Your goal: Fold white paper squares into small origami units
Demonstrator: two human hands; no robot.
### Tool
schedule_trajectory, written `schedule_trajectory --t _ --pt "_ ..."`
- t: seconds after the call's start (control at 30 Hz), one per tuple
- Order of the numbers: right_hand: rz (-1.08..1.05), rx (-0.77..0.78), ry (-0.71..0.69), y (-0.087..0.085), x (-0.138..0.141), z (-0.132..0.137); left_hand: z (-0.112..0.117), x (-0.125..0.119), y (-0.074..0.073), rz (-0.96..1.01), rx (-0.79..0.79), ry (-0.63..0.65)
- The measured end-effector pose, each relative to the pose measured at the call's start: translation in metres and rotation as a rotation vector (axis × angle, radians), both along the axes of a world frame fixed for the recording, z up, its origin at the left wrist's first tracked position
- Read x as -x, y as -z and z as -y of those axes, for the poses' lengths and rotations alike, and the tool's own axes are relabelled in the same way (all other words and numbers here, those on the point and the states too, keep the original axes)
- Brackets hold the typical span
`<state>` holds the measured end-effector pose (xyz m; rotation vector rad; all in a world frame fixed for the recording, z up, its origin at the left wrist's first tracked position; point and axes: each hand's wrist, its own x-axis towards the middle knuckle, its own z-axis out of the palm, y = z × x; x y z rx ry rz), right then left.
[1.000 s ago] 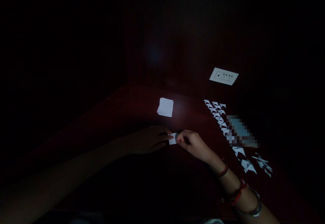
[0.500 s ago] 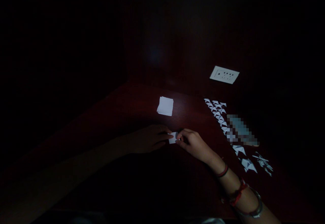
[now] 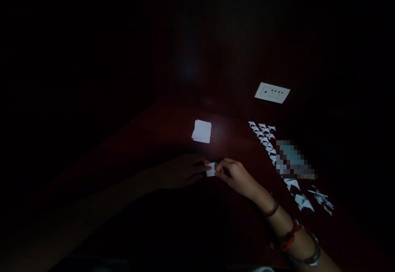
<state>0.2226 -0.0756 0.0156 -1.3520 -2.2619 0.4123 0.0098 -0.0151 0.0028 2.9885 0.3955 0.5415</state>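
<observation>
A small white piece of paper lies on the dark red table between my two hands. My left hand is in shadow, its fingers stretched out, with fingertips resting on the paper's left side. At the right edge, my right hand pinches the paper between thumb and fingers. Beyond the hands sits a stack of square white paper sheets.
Folded white paper pieces run in rows along the right. Larger folded pieces and thin paper scraps lie nearer, beside a blurred-out object. A white socket plate is on the back wall.
Both hands keep the same hold on the paper. The whole view has shifted slightly, so everything appears a little lower.
</observation>
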Motion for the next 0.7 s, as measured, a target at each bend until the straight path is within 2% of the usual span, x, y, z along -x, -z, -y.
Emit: schedule_trajectory --t 0.23,0.7 --pt "-0.025 -0.005 -0.004 0.0004 -0.0003 -0.0002 0.0038 -0.0016 -0.0052 -0.001 0.012 -0.001" --pt "-0.024 -0.001 -0.008 0.0003 -0.0011 -0.0007 0.0024 -0.0020 -0.0045 -0.035 0.042 0.012"
